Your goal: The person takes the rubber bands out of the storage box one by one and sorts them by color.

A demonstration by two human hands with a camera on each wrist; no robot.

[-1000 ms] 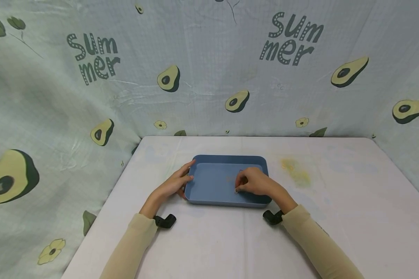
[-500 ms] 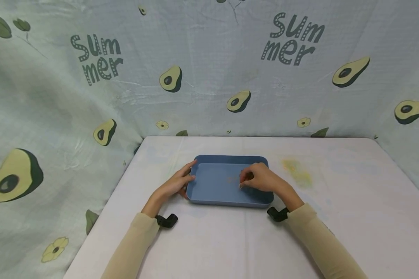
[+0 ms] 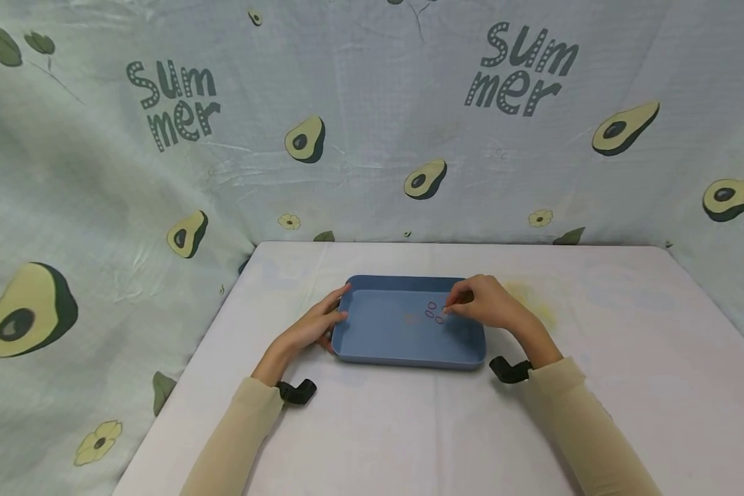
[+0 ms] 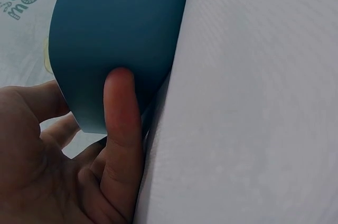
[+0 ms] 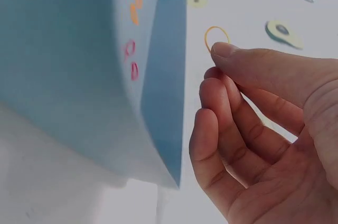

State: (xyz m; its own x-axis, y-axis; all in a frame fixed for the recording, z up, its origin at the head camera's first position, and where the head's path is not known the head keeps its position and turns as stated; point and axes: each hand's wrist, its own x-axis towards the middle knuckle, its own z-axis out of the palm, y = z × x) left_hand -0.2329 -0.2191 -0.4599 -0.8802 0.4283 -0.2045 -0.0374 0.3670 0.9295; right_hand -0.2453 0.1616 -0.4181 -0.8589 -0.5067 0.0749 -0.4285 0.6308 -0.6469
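A shallow blue tray [image 3: 381, 331] lies on the table. My left hand [image 3: 310, 327] holds its left edge; in the left wrist view one finger presses the outer wall of the tray [image 4: 121, 28]. Over the tray's right part, my right hand [image 3: 486, 303] pinches a thin yellow-orange rubber band [image 5: 206, 40] between thumb and fingertips, its loop standing up clear in the right wrist view. Small red rubber bands [image 3: 439, 320] lie in the tray left of this hand. Orange bands [image 3: 412, 318] lie nearer the tray's middle, faint in the head view.
The table [image 3: 372, 427] has a pale cloth with a yellow stain [image 3: 542, 313] right of the tray. Behind and to the left hangs a sheet [image 3: 359, 89] printed with avocados. Each wrist carries a black camera [image 3: 296, 392].
My right hand has moved right and toward the tray's far side, uncovering the red rubber bands. My left hand stays at the tray's left edge.
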